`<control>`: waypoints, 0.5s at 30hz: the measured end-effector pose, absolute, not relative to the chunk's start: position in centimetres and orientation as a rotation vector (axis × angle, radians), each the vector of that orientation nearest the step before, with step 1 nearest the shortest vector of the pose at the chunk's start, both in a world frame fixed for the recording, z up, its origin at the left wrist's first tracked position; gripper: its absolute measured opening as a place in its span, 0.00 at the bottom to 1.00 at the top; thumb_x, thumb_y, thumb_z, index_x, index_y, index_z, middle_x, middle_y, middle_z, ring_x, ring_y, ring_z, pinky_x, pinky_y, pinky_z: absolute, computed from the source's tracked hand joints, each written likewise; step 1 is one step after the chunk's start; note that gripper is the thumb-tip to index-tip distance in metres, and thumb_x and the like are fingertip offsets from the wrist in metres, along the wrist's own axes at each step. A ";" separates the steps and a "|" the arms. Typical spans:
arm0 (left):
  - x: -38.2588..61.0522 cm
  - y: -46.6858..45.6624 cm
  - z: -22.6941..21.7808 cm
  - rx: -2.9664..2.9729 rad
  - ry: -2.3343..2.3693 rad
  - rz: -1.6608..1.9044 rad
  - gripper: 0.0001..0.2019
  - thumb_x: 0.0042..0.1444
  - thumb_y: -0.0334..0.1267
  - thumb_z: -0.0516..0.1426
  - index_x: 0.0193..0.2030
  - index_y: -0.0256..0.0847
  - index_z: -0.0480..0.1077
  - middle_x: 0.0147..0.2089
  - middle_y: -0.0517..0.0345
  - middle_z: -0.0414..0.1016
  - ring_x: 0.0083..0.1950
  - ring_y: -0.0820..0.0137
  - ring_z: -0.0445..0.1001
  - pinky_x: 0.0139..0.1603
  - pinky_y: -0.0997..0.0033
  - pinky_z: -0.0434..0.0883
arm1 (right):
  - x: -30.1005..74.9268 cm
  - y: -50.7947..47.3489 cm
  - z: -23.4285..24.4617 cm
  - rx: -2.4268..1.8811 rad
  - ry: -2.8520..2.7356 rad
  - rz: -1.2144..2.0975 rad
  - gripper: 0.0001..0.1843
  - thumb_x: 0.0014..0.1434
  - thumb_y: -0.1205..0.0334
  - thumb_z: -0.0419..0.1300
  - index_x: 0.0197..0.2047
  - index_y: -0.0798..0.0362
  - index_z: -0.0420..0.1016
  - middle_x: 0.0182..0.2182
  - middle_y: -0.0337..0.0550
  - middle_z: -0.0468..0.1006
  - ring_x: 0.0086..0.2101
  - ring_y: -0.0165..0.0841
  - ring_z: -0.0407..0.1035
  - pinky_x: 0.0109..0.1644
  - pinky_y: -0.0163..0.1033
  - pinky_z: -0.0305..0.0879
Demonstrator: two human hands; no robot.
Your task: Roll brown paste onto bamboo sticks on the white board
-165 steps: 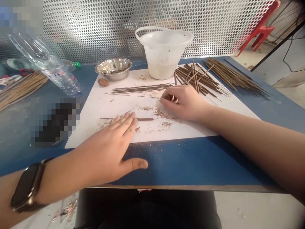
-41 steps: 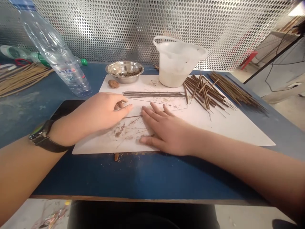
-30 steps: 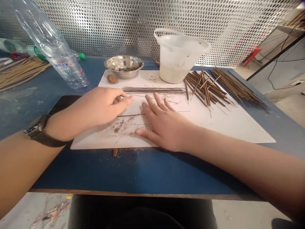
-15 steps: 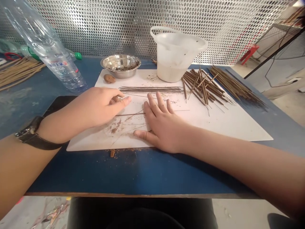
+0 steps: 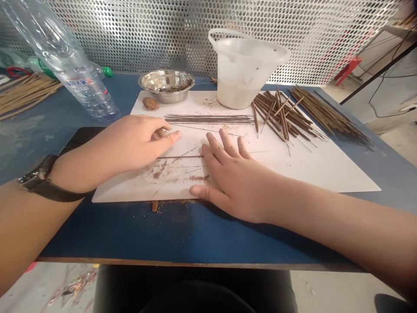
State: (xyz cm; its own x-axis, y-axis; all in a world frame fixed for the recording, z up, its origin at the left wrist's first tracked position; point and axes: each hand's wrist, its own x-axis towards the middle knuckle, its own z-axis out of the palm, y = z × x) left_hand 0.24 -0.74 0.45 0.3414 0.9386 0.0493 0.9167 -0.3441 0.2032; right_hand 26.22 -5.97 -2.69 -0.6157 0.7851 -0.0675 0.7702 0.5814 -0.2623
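From the head camera, one thin brown stick (image 5: 180, 157) is stretching across the white board (image 5: 312, 169), and both hands are working at it. The right hand (image 5: 236, 167) is lying palm down with fingers spread, gripping nothing, the stick disappearing under its fingers. The left hand (image 5: 132, 141) is curling loosely over the other end, thumb near forefinger; whether it is pinching anything I cannot tell.

As for progress, it is looking like a job well under way: thick coated sticks (image 5: 282, 118) are heaping up at the right, apparently done, while a row of thin dark sticks (image 5: 208, 119) is lying straight ahead, seemingly waiting. A brown lump (image 5: 150, 103) is sitting beside the metal bowl (image 5: 167, 96), so material is remaining too. The stick between the hands is appearing unfinished, I'd judge.

And its looks? It is showing slim, straight and dull reddish-brown, far slimmer than those heaped ones, with brown smears (image 5: 198, 178) and crumbs scattering nearby. Its ends are hiding from view.
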 end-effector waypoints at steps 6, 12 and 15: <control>-0.1 -0.6 0.2 2.453 1.725 0.245 0.30 0.71 0.66 0.52 0.54 0.43 0.81 0.53 0.46 0.86 0.51 0.50 0.81 0.46 0.55 0.68 | 27.4 -8.3 -1.0 -1.239 -2.763 0.460 0.59 0.73 0.22 0.45 0.86 0.63 0.52 0.84 0.65 0.48 0.82 0.69 0.37 0.82 0.78 0.47; -0.2 -0.5 0.0 2.490 1.685 0.242 0.29 0.73 0.64 0.52 0.57 0.41 0.81 0.55 0.44 0.85 0.54 0.49 0.81 0.49 0.55 0.69 | 25.9 -8.8 -1.9 -1.181 -2.765 0.491 0.60 0.74 0.23 0.45 0.85 0.69 0.55 0.83 0.71 0.50 0.82 0.66 0.41 0.83 0.73 0.49; -0.1 -0.4 -0.1 2.482 1.712 0.246 0.31 0.72 0.66 0.51 0.56 0.42 0.82 0.55 0.46 0.86 0.54 0.50 0.82 0.48 0.55 0.69 | 25.1 -7.5 -2.7 -1.201 -2.767 0.500 0.63 0.74 0.21 0.44 0.84 0.73 0.52 0.83 0.74 0.47 0.82 0.65 0.38 0.85 0.72 0.43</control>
